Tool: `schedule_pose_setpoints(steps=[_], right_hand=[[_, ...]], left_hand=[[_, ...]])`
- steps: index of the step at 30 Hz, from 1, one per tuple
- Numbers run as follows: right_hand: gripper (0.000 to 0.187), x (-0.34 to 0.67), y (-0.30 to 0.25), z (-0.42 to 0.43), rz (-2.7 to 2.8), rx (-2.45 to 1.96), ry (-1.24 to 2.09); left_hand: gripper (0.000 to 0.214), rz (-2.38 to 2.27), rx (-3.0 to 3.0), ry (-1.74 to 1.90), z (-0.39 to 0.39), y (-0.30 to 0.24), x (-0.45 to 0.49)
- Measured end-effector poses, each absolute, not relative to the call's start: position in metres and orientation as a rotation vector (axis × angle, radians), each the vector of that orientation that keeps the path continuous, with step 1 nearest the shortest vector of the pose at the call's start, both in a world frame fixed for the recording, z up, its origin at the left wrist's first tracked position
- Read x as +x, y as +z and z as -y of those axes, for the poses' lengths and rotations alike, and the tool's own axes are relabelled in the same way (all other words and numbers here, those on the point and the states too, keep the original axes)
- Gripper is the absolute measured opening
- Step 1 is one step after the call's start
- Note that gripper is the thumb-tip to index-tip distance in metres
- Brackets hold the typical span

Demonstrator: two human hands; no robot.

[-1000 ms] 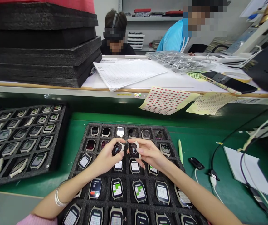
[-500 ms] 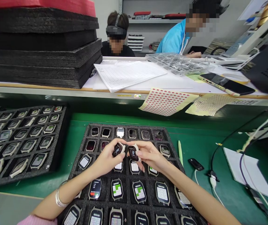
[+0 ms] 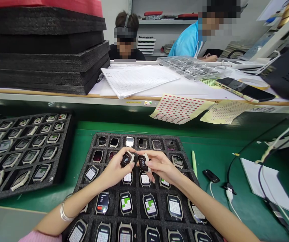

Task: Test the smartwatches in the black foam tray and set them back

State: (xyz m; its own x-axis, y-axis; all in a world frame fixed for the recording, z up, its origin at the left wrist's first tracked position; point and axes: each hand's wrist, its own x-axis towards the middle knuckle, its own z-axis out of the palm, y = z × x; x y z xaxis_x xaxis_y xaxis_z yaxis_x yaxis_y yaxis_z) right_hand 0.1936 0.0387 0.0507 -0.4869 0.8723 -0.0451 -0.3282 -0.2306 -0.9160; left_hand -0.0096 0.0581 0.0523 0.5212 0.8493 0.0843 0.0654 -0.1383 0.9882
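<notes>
My left hand (image 3: 117, 168) is closed around a smartwatch (image 3: 127, 159) with a dark lit face and a pale case. Beside it, my right hand (image 3: 160, 164) grips a second smartwatch (image 3: 142, 162), its face also dark with small lit marks. The two watches are held side by side, a small gap apart, over a black foam tray (image 3: 138, 188). Strapless watches lie in the tray's compartments, several with white or green grids on screen, such as the watch (image 3: 126, 203) below my hands. My hands and forearms hide part of the tray.
Another foam tray (image 3: 61, 158) of watches lies left. A green pen (image 3: 194, 163), a small black device (image 3: 211, 176) and cables are at right. Stacked foam trays (image 3: 40, 50), papers (image 3: 139, 80) and a phone (image 3: 245, 89) rest on the shelf. Two people sit beyond.
Both hands and the watches in them stay almost in place, with only a very slight shift. Across the shelf, the hand of the person in blue has moved a little.
</notes>
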Motion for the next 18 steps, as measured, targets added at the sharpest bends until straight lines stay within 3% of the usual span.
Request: schedule_pose_setpoints(steps=[13,18], right_hand=[[0.04,0.1936,0.055,-0.0354,1.166,-0.748,1.815],[0.042,0.1934,0.0543,-0.0357,1.045,-0.751,1.889]], left_hand=[[0.034,-0.804,1.571,0.818,-0.0557,0.0506,-0.0115],[0.048,-0.821,1.456,0.825,-0.0593,0.0521,-0.0094]])
